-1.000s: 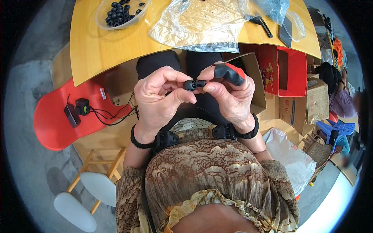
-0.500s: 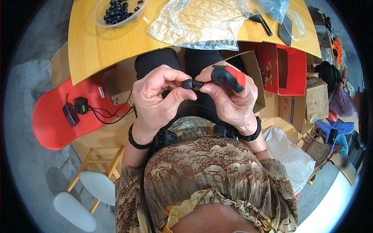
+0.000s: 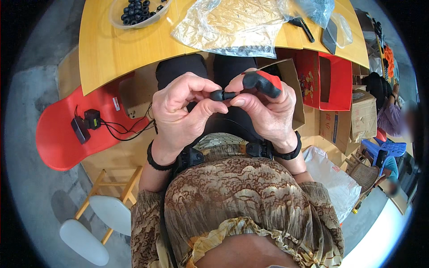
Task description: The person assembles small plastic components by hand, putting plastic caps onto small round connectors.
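Grey concrete floor (image 3: pixel 31 187), yellow wooden table (image 3: pixel 111 53), red bench (image 3: pixel 58 138) (daylight at lower right)

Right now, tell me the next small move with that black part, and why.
Probably press the two halves of the black part together. Both hands, left hand and right hand, pinch it at their fingertips above the lap, and it looks like a small cap meeting a thin stem, though how far it is seated is too small to tell.
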The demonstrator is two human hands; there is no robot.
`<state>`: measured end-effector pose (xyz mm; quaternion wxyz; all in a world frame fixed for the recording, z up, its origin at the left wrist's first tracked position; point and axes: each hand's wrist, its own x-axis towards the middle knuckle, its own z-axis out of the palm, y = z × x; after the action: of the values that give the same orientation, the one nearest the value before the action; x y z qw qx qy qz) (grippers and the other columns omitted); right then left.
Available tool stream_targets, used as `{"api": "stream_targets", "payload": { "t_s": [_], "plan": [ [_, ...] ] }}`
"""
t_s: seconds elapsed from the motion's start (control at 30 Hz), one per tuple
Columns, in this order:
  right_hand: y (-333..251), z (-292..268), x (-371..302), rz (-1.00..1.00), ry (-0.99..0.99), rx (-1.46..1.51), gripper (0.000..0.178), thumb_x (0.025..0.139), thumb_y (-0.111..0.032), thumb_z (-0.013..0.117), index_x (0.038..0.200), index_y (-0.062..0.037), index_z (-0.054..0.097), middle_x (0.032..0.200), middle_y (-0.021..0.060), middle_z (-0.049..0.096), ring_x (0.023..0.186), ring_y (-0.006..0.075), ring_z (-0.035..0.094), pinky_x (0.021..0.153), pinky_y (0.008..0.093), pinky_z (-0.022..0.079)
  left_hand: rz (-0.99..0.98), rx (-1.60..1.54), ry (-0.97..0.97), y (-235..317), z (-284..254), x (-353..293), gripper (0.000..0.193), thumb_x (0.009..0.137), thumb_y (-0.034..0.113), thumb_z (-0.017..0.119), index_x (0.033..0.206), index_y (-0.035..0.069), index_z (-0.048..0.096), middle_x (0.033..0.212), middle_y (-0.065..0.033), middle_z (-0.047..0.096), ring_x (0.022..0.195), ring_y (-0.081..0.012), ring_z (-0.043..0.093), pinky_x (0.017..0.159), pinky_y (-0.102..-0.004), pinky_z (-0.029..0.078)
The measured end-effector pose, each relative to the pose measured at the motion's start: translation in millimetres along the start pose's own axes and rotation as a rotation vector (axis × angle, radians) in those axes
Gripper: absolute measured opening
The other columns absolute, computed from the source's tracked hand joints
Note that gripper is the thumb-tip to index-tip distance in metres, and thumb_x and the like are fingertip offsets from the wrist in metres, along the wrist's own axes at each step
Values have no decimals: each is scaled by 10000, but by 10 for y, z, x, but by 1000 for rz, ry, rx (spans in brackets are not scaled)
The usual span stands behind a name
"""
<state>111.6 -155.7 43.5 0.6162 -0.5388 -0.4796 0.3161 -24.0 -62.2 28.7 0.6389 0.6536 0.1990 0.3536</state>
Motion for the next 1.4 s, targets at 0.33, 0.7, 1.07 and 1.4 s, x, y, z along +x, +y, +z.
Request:
{"api": "stream_targets", "payload": {
  "t_s": [0.33,0.7,1.07,1.4],
  "plan": [
    [-38,-8,-16,168,-23,58,128,780,-18,622,888,44,594,818,85,585,709,124,559,649,234,473,0,23,1,-14,-11,7,204,660,-13,733,797,-27,582,703,-28,569,626,-55,572,541,-173,461],
    [-45,29,-11,234,47,194,111,787,5,605,887,49,588,828,95,588,715,132,574,656,250,493,-39,-117,-20,-11,-2,4,180,699,-47,692,829,-47,568,745,-42,573,675,-83,604,592,-175,489],
    [-34,-5,-17,142,1,30,100,787,28,600,883,51,586,842,101,594,724,132,578,654,244,491,0,-48,-15,-42,-3,0,188,684,-34,709,819,-40,578,728,-31,571,633,-62,577,552,-164,462],
    [-57,45,34,-151,62,-362,199,639,60,672,781,-31,566,695,70,599,586,209,589,506,265,455,53,65,23,-28,21,5,181,666,-37,712,792,-37,582,709,-45,567,595,-67,571,513,-176,458]
  ]
}}
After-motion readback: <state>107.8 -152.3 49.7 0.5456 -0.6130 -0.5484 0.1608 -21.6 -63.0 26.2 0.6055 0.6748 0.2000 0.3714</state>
